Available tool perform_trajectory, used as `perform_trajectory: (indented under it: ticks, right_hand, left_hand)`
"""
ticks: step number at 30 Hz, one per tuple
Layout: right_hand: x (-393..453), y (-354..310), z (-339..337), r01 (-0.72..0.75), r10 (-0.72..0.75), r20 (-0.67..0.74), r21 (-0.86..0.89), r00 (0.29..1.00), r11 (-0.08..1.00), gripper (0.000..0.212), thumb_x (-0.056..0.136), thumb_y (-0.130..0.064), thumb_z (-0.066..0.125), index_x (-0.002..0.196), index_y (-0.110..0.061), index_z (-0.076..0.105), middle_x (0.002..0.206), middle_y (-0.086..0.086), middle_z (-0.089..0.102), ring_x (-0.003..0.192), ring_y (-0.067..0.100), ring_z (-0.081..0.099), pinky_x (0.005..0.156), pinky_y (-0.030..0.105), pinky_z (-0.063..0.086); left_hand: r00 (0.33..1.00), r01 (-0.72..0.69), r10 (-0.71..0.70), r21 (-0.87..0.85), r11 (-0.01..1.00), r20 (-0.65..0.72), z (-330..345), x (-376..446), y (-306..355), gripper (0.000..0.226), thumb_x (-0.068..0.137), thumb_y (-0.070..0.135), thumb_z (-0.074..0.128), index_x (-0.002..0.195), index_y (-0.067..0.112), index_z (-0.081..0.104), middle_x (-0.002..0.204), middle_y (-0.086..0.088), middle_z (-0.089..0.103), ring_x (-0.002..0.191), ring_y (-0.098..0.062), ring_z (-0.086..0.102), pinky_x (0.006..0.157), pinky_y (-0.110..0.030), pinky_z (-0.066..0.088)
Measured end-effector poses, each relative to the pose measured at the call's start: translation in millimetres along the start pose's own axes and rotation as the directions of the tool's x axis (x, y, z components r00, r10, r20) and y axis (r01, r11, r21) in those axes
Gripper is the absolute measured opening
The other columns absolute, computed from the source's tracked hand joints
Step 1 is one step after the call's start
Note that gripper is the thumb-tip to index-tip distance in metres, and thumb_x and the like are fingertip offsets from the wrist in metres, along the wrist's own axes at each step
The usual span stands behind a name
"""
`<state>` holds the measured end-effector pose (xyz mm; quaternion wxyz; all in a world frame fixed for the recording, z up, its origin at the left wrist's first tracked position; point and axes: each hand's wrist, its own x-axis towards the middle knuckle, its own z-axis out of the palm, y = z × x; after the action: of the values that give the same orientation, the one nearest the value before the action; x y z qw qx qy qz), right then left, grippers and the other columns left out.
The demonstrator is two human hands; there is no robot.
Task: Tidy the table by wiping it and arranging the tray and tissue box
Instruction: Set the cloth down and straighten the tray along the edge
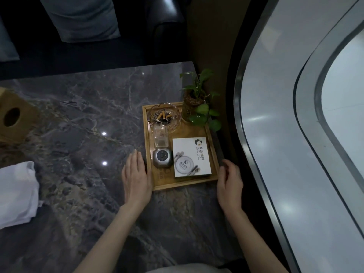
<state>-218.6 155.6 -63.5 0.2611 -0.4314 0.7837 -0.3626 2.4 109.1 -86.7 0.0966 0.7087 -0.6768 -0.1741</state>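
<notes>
A wooden tray [177,186] lies at the right edge of the dark marble table [88,107]. It holds a glass ashtray [164,117] with cigarette butts, a small clear glass [161,137], a grey round device [162,157], a white printed card [192,156] and a potted plant [199,103]. My left hand [136,178] rests flat on the table, its fingers against the tray's left rim. My right hand [230,184] is loosely curled beside the tray's near right corner, holding nothing. A wooden tissue box [15,117] stands at the far left. A white cloth [15,194] lies crumpled at the left edge.
A dark leather sofa [167,20] with a grey cushion [82,18] stands behind the table. A curved glass wall with a metal frame [256,154] runs close along the table's right side. Bare marble stretches between the tray and the tissue box.
</notes>
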Motion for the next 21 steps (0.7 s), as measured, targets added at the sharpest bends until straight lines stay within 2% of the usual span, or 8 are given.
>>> perform_trajectory:
  ticks: [2, 4, 7, 10, 15, 21]
  right_hand:
    - [-11.0, 4.4, -1.3, -0.091, 0.091, 0.046, -0.012, 0.995, 0.996, 0.023, 0.096, -0.021, 0.042, 0.103, -0.007, 0.059, 0.083, 0.004, 0.063, 0.072, 0.014, 0.059, 0.066, 0.025, 0.045]
    - [-15.2, 6.6, 2.5, -0.212, 0.207, 0.120, 0.029, 0.971, 0.977, 0.030, 0.097, -0.028, 0.041, 0.082, -0.010, 0.059, 0.061, 0.001, 0.058, 0.052, 0.008, 0.055, 0.052, 0.024, 0.042]
    - [-10.7, 6.4, 12.4, -0.462, 0.423, 0.208, 0.206, 0.882, 0.863, 0.041, 0.096, -0.034, 0.040, 0.072, -0.006, 0.057, 0.049, 0.008, 0.053, 0.028, 0.005, 0.045, 0.031, 0.015, 0.032]
    - [-6.2, 2.8, 18.7, -0.573, 0.510, 0.272, 0.272, 0.816, 0.773, 0.043, 0.096, -0.034, 0.041, 0.072, -0.001, 0.055, 0.048, 0.013, 0.053, 0.023, 0.008, 0.043, 0.027, 0.012, 0.029]
    - [-3.7, -1.0, 25.4, -0.694, 0.595, 0.357, 0.385, 0.720, 0.608, 0.039, 0.095, -0.024, 0.042, 0.068, 0.002, 0.054, 0.031, 0.003, 0.055, 0.023, 0.010, 0.047, 0.028, 0.013, 0.036]
    - [1.5, -2.4, 25.0, -0.709, 0.596, 0.385, 0.418, 0.704, 0.567, 0.038, 0.095, -0.017, 0.040, 0.066, 0.003, 0.053, 0.033, 0.007, 0.057, 0.025, 0.014, 0.052, 0.030, 0.018, 0.043]
  left_hand:
    - [0.999, -0.009, 0.008, 0.023, 1.000, 0.032, 3.0, -7.8, -3.6, 0.056, 0.096, 0.028, 0.035, 0.143, 0.003, 0.019, 0.155, -0.013, 0.017, 0.144, -0.026, 0.010, 0.116, -0.045, 0.010]
    - [0.997, -0.012, 0.009, 0.040, 0.999, 0.073, 6.2, -11.9, -6.9, 0.055, 0.095, 0.031, 0.034, 0.142, 0.004, 0.023, 0.155, -0.010, 0.018, 0.144, -0.024, 0.006, 0.116, -0.046, 0.006]
    - [0.993, -0.028, 0.028, -0.007, 1.000, 0.113, 9.4, -14.8, -7.8, 0.057, 0.095, 0.036, 0.035, 0.143, 0.007, 0.024, 0.156, -0.007, 0.017, 0.145, -0.022, -0.001, 0.116, -0.045, 0.001]
    - [0.992, -0.050, 0.058, -0.073, 0.996, 0.112, 9.6, -13.9, -8.6, 0.056, 0.094, 0.036, 0.039, 0.142, 0.009, 0.027, 0.155, -0.006, 0.020, 0.144, -0.021, -0.001, 0.116, -0.045, -0.001]
    - [0.989, -0.084, 0.096, -0.113, 0.990, 0.109, 5.5, -10.1, -11.2, 0.053, 0.092, 0.031, 0.045, 0.141, 0.018, 0.029, 0.155, 0.002, 0.021, 0.144, -0.018, -0.002, 0.115, -0.047, -0.002]
    - [0.986, -0.104, 0.120, -0.133, 0.986, 0.117, 4.4, -7.1, -12.9, 0.054, 0.092, 0.030, 0.046, 0.142, 0.020, 0.028, 0.155, 0.004, 0.019, 0.144, -0.013, -0.001, 0.115, -0.048, -0.002]
